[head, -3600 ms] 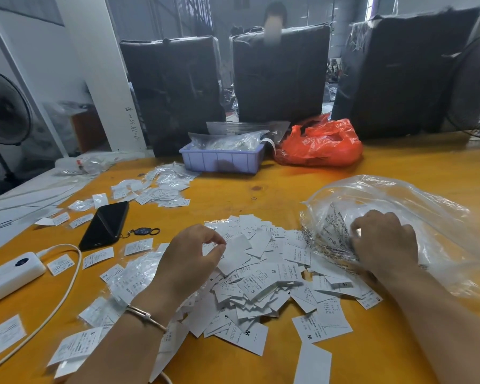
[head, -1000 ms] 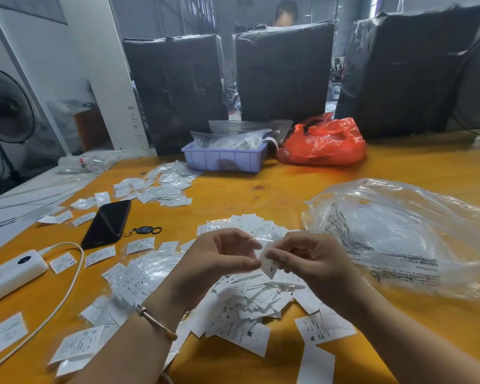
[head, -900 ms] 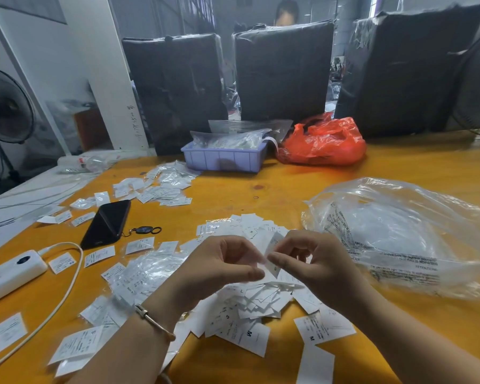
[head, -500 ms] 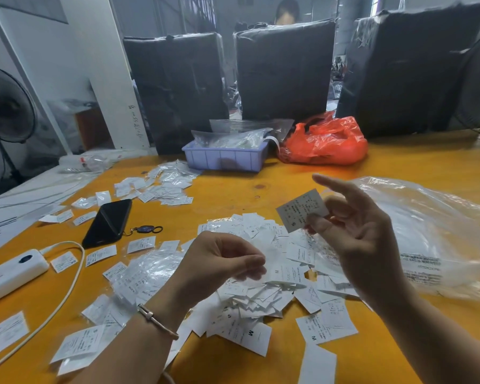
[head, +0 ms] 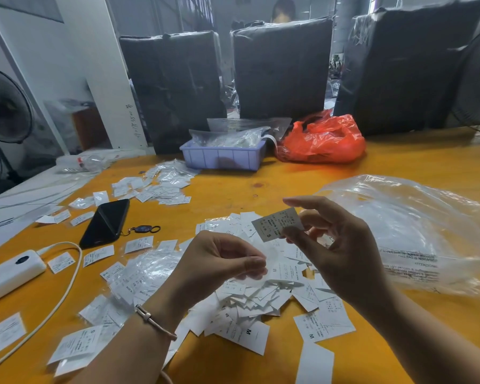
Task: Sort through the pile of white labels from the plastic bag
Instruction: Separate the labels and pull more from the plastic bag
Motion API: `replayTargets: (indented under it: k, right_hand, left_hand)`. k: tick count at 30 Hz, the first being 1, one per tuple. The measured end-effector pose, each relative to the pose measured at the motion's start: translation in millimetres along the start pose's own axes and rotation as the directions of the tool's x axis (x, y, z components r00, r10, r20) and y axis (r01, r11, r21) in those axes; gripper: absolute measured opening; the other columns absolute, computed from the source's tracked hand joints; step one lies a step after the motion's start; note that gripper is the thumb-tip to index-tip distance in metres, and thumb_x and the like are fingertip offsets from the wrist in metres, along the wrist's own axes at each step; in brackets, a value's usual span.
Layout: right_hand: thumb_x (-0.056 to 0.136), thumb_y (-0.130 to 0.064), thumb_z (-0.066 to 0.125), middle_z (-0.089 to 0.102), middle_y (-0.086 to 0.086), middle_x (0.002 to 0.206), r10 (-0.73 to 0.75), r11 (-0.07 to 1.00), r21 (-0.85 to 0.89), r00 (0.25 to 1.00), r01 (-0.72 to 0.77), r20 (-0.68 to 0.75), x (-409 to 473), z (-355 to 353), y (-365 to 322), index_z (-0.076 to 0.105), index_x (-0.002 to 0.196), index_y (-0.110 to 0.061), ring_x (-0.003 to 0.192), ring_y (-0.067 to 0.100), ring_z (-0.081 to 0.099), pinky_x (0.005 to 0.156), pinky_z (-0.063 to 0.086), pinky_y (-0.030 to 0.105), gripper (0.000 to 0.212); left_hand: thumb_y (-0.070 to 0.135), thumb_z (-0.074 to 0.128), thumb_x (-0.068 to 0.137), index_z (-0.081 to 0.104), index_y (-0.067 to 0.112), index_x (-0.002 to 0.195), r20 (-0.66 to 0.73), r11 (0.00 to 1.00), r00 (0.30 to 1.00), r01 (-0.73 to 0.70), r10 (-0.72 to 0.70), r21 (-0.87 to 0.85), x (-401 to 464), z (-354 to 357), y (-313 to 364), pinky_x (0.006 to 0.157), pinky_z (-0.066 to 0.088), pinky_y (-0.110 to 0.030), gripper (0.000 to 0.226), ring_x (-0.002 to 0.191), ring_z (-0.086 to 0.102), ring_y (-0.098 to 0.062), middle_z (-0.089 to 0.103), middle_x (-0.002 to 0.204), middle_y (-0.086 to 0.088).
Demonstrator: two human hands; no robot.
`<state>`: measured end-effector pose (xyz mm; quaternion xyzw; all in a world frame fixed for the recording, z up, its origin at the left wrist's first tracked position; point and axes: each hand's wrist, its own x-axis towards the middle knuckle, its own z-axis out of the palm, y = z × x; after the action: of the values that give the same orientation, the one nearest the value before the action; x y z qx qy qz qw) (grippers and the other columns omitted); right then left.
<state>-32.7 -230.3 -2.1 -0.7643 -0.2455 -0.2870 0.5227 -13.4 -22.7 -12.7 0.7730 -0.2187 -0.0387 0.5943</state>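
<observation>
The right hand is pinching an S label, now lowered slightly toward the left hand, which is curling loosely, holding nothing, above the label pile beside the plastic bag on the table.

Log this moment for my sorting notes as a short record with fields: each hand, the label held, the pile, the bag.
right hand: pinches one label, raised above the pile
label: printed, marked S
left hand: fingers curled, thumb to fingertips; held item, if any, unclear
pile: loose white labels on the table, under both hands
bag: clear, lying right of the pile
</observation>
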Motion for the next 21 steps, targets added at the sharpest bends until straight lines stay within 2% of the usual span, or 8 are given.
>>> replayTargets:
  k: [6,9,12,16,21]
  right_hand:
    - [0.082,-0.006,0.073,0.072,-0.013,0.086,-0.029,0.998,-0.048,0.998,0.031,0.048,0.2,-1.5,7.3,0.067,0.101,-0.022,0.077,0.005,0.066,0.058,0.047,0.012,0.025]
    - [0.087,-0.01,0.062,0.071,-0.014,0.082,-0.032,0.998,-0.052,0.995,0.037,0.098,1.6,-2.6,9.1,0.068,0.097,-0.02,0.075,0.006,0.066,0.06,0.051,0.022,0.016]
    - [0.089,-0.01,0.052,0.07,-0.01,0.078,-0.003,0.999,-0.035,0.99,0.008,0.143,1.2,-1.7,10.4,0.068,0.097,-0.02,0.072,0.008,0.065,0.063,0.052,0.031,0.02]
    - [0.087,-0.01,0.049,0.068,-0.007,0.075,0.022,0.998,-0.064,0.98,-0.01,0.197,0.8,-1.4,12.3,0.067,0.092,-0.023,0.07,0.014,0.065,0.062,0.053,0.041,0.022]
    - [0.082,-0.004,0.049,0.066,-0.006,0.069,-0.024,0.994,-0.104,0.989,0.04,0.147,1.8,-3.9,13.2,0.068,0.088,-0.015,0.065,0.015,0.063,0.058,0.051,0.044,0.024]
  left_hand:
    - [0.026,0.078,0.075,0.079,0.009,0.087,-0.004,1.0,1.0,-0.001,0.001,-0.004,-0.2,-1.7,0.5,0.061,0.055,-0.023,0.021,0.073,0.074,-0.022,0.077,0.08,-0.008]
    - [0.027,0.078,0.076,0.079,0.009,0.087,0.006,1.0,1.0,0.007,-0.007,-0.006,0.3,-2.0,0.7,0.06,0.054,-0.021,0.021,0.072,0.074,-0.02,0.077,0.08,-0.008]
    - [0.029,0.078,0.076,0.08,0.012,0.085,0.022,1.0,1.0,0.012,-0.011,-0.018,0.7,-1.6,0.2,0.06,0.053,-0.021,0.019,0.071,0.074,-0.019,0.077,0.08,-0.008]
    - [0.03,0.078,0.076,0.08,0.018,0.083,0.037,1.0,0.999,0.024,-0.023,-0.019,-0.3,-1.1,-0.2,0.06,0.053,-0.021,0.015,0.073,0.074,-0.021,0.077,0.08,-0.007]
    - [0.029,0.077,0.077,0.079,0.01,0.087,0.045,0.999,0.998,0.041,-0.04,-0.02,0.0,-2.0,-0.3,0.06,0.054,-0.022,0.021,0.074,0.075,-0.023,0.077,0.081,-0.009]
